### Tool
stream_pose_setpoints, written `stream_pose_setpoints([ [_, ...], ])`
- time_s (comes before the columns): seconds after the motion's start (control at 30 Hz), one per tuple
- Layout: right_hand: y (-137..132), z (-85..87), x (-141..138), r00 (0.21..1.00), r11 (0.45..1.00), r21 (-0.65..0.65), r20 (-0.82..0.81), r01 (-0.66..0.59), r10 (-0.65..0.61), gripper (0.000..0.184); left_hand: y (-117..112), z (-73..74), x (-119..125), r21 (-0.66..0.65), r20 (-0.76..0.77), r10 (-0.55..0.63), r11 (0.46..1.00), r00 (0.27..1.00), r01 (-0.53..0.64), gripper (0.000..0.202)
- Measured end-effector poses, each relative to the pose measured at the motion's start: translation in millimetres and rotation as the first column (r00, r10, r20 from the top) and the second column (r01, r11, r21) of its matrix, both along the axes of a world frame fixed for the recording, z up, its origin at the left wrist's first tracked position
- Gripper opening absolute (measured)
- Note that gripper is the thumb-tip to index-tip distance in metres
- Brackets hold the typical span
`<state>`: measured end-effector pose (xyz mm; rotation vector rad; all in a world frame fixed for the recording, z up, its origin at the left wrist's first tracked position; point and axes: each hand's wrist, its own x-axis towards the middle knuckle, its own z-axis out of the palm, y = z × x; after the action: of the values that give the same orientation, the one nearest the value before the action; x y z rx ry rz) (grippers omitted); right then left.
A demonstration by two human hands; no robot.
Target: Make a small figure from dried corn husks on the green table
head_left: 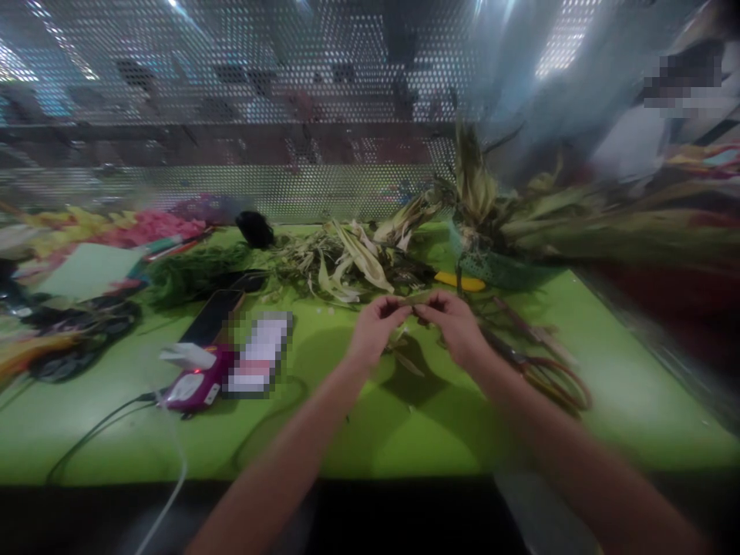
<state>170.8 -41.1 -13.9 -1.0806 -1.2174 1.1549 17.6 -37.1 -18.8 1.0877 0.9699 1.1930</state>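
Observation:
Above the green tabletop (370, 432), my left hand (375, 327) and my right hand (451, 320) come together, fingertips almost touching. Both are closed in a pinch on a small strip of dry corn husk (415, 299); its far side is partly hidden by my fingers. A loose husk scrap (408, 361) shows just below them. Behind my hands lies a pile of dried corn husks (358, 258). Scissors with reddish loop handles (558, 381) rest to the right of my right hand, and a yellow handle (461, 281) lies beyond it.
At the back right, a green basket (491, 266) holds tall corn husks. Left are a purple power strip (193, 385) with cables, a lit phone (260, 354), a dark phone (213, 316), green netting (196, 270) and pink material (162, 227). A perforated screen (231, 177) stands behind; a person is at far right.

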Motion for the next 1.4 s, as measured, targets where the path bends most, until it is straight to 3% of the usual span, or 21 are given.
stream_pose_setpoints([
  [0.23,0.0,-1.4,-1.8,0.994,0.999,-0.003,0.104,-0.038,0.038,0.020,-3.6,-0.2,0.6,-0.015,-0.035,0.011,1.000,0.999,-0.011,0.013],
  [0.63,-6.6,6.1,-2.7,0.974,1.000,0.024,0.226,0.006,-0.011,0.017,-1.1,-1.1,2.1,0.017,-0.072,0.001,1.000,0.997,0.000,0.013],
  [0.8,-2.2,12.3,10.2,0.932,0.986,0.138,0.337,0.090,-0.133,0.023,5.1,-1.9,0.3,-0.001,0.029,0.007,1.000,1.000,-0.007,0.013],
  [0.87,-4.2,20.1,26.3,0.861,0.970,0.206,0.462,0.130,-0.214,0.023,8.3,-2.9,-3.5,-0.018,0.077,0.022,1.000,0.997,-0.020,0.015],
  [0.97,-21.9,30.7,65.6,0.682,0.965,0.241,0.690,0.100,-0.243,0.022,13.3,-4.7,-9.3,-0.026,0.130,0.042,0.999,0.991,-0.039,0.018],
  [1.07,-59.6,31.0,111.9,0.465,0.973,0.201,0.855,0.112,-0.230,0.021,16.5,-4.9,-11.7,-0.014,0.171,0.035,0.999,0.985,-0.033,0.020],
  [1.17,-100.9,20.2,147.1,0.230,0.974,0.133,0.957,0.182,-0.174,0.023,16.3,-2.5,-11.0,-0.010,0.225,0.021,1.000,0.974,-0.019,0.021],
  [1.27,-125.0,5.4,160.8,0.158,0.984,0.072,0.983,0.163,-0.098,0.033,14.2,0.4,-10.0,-0.011,0.257,0.009,1.000,0.966,-0.006,0.020],
  [1.4,-129.1,-8.0,160.1,0.123,0.971,0.076,0.987,0.226,-0.105,0.045,12.2,1.4,-9.9,-0.016,0.262,-0.015,1.000,0.965,0.020,0.019],
])
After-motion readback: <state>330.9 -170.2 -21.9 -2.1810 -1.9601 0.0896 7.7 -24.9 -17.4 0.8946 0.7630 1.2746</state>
